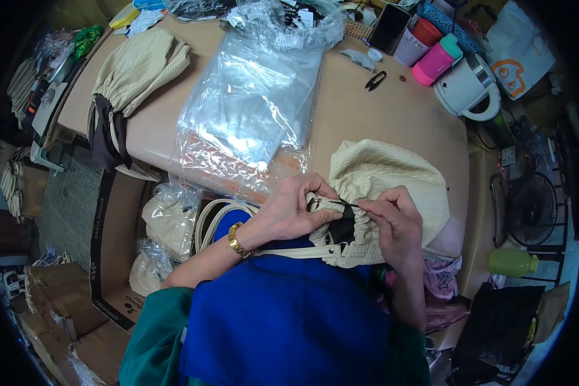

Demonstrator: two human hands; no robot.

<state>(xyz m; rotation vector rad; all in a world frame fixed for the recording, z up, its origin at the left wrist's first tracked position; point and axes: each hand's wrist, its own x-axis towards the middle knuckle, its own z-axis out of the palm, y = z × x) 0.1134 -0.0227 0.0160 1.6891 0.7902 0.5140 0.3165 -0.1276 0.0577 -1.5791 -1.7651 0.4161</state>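
A cream woven handbag (392,177) with a gathered mouth lies at the table's near edge, partly against my body. Dark lining (342,228) shows in its opening. My left hand (293,209) pinches the gathered rim at the opening's left side. Opposite it, my right hand (395,222) has thumb and forefinger pressed together at the rim. A thin dark strip (346,203) runs between the two sets of fingertips; its kind is hard to make out. The bag's cream strap (289,253) passes below my left wrist and loops to the left.
A second cream bag (138,71) lies at the table's far left. Clear plastic bags (251,96) cover the middle. Small black thread snips (376,80), a phone (389,29), a pink bottle (436,61) and a white kettle (468,85) stand or lie far right. An open carton (119,251) holds wrapped bags.
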